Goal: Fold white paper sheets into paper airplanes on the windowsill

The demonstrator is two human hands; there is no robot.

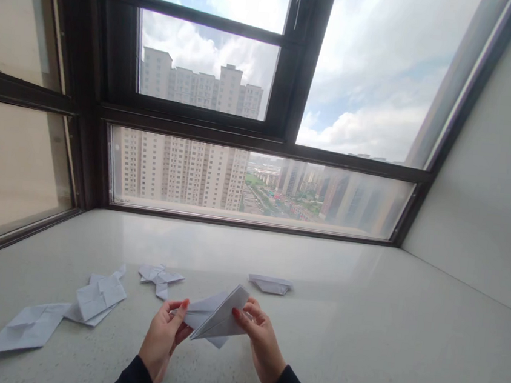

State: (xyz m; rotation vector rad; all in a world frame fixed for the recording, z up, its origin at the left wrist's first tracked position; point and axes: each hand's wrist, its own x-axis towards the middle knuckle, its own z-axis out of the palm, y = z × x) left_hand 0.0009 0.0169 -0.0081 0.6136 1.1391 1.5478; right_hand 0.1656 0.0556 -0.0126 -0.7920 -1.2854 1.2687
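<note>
Between my two hands is a folded sheet of white paper (224,317), tilted above the sill, with pointed flaps and crease lines. My left hand (164,334) pinches its left flap between thumb and fingers. On the right side, my right hand (261,338) grips the larger triangular flap, thumb on the near face and fingers behind. A folded paper piece with several points (159,278) lies just beyond my left hand. Past my right hand rests a small folded paper boat shape (270,284). The underside of the held paper is partly hidden.
To the left, a squarish folded paper (101,297) touches a longer folded paper (26,329). All lie on the pale speckled sill (360,324). A dark window frame (252,226) bounds the far side, and a white wall (489,179) stands at the right.
</note>
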